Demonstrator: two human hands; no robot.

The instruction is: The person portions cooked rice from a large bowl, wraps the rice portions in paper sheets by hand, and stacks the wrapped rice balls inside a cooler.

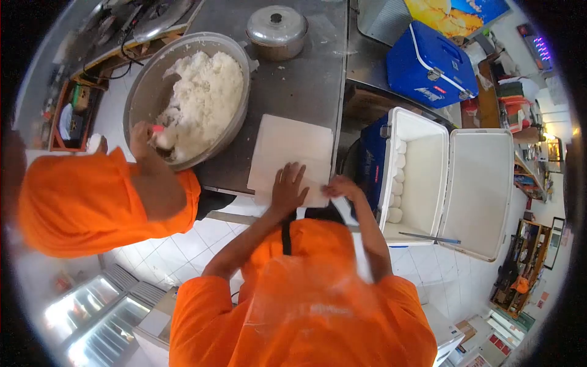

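Observation:
A stack of white paper sheets point(292, 147) lies at the front edge of the metal table. My left hand point(289, 189) rests flat on the lower part of the sheets, its fingers spread. At the lower right corner, my right hand point(343, 186) has its fingers closed on the sheet's edge. Just right of my right hand stands an open blue and white cooler point(422, 131) with several white wrapped rolls point(397, 180) along its inner left side.
At left, a co-worker's hand point(142, 137) holds something pink in a big basin point(238, 49) of white rice point(205, 92). A lidded metal pot point(277, 33) sits behind the sheets. Another blue cooler point(431, 64) is at back right. The open cooler lid point(480, 189) extends rightward.

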